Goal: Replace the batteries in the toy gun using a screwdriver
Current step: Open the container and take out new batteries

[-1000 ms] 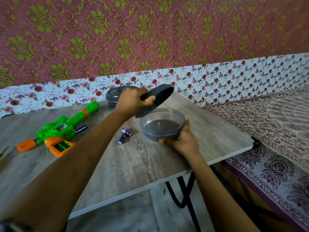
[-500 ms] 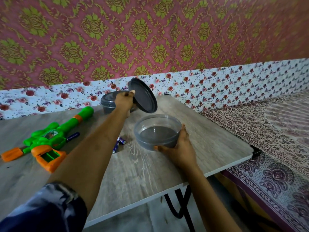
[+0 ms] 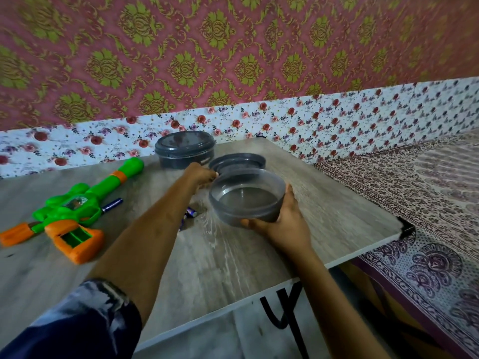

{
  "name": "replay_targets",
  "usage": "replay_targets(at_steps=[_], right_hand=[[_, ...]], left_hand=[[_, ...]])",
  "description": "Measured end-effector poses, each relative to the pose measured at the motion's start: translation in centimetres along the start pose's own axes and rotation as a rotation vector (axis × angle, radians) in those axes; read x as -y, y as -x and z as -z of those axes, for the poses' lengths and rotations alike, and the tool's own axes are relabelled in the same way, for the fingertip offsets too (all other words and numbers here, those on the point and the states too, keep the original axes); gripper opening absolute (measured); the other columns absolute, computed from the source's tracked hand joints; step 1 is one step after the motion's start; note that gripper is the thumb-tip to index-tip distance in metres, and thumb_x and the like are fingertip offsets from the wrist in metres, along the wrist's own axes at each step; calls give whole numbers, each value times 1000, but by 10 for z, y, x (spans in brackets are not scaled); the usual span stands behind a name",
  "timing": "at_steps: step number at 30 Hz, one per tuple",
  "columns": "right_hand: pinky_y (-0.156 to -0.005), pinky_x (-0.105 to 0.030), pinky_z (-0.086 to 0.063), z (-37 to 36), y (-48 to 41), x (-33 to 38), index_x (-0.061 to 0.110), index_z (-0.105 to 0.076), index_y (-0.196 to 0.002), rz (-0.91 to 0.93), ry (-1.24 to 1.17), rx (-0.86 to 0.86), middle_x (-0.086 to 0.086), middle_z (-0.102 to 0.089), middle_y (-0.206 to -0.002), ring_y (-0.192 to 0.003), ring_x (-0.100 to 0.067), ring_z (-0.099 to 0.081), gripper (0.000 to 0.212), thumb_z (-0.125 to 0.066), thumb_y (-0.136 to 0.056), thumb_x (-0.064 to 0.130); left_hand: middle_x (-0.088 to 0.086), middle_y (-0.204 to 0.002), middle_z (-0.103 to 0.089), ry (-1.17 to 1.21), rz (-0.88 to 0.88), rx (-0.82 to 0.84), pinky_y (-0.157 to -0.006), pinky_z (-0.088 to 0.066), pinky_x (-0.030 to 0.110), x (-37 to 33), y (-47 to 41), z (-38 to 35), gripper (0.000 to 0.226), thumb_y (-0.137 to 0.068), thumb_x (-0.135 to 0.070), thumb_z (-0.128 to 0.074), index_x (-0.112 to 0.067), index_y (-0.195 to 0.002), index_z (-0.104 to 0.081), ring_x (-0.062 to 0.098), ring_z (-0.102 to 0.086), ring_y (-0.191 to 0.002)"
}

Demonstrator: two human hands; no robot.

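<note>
A green and orange toy gun (image 3: 77, 206) lies on the left of the table, the battery bay in its orange grip (image 3: 75, 238) uncovered. One blue battery (image 3: 112, 204) lies beside the gun, and more batteries (image 3: 190, 212) peek out from behind my left forearm. My right hand (image 3: 282, 221) grips the near side of an open grey container (image 3: 246, 195); I see nothing inside it. Its dark lid (image 3: 237, 161) lies flat on the table just behind it. My left hand (image 3: 199, 174) holds the lid's left edge with curled fingers.
A second grey container (image 3: 185, 149), lidded, stands at the back by the floral wall. The wooden table (image 3: 233, 255) ends close at the front and right, with a black corner cap (image 3: 407, 228). A patterned bedspread (image 3: 414, 203) lies to the right.
My left hand carried the lid off the open container, tipped it upright, then laid it flat on the table behind the container. My right hand kept its grip on the container.
</note>
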State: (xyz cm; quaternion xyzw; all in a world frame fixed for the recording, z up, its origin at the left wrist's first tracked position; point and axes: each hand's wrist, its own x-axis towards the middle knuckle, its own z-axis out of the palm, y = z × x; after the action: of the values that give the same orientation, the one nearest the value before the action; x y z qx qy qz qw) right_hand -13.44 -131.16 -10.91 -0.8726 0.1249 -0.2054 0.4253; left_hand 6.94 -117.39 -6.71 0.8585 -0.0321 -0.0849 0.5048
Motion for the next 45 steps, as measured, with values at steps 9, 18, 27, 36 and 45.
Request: replay_targets(at_steps=[9,18,27,36,45], right_hand=[[-104,-54,-38,5,11,5,26,-14,-145,-38,-38,8,-4,-29,-151,-134,-28,-36,125,-73,-45,71],[-108,-47,-34,-7,40,17,15,-11,-149,-25,-56,-118,-12,-24,-152,-138,-31,-28,114,-80,-63,42],[-84,-25,-45,-47,83,68,8,-59,-113,298,-106,-348,-10,-62,-112,-103,-18,-57,33,-67,-81,10],[-105,-32,-35,-94,11,108,16,-28,-145,315,370,290,-9,-38,-145,-127,-25,-44,60,-52,-90,19],[-84,-33,-44,-123,-22,106,10,-57,-110,257,564,348,-12,-60,-114,-106,-28,-56,31,-58,-85,28]], left_hand=[[17,-92,-65,-401,-141,-105,-76,-54,37,26,48,94,21,-85,-11,-66,4,-99,-68,27,-62,-74],[18,-118,-62,-831,-71,-204,-71,-40,31,85,81,157,34,-88,-15,-55,-8,-120,-61,35,-59,-102],[23,-120,-56,-841,-71,-295,-91,-48,45,91,87,136,42,-90,-3,-48,-4,-132,-46,37,-57,-108],[24,-130,-51,-831,-97,-331,-92,-44,47,95,66,146,37,-94,-7,-43,-3,-131,-47,41,-52,-115],[23,-133,-50,-1057,-58,-324,-93,-43,44,90,54,141,35,-98,-7,-39,4,-130,-44,38,-49,-120]])
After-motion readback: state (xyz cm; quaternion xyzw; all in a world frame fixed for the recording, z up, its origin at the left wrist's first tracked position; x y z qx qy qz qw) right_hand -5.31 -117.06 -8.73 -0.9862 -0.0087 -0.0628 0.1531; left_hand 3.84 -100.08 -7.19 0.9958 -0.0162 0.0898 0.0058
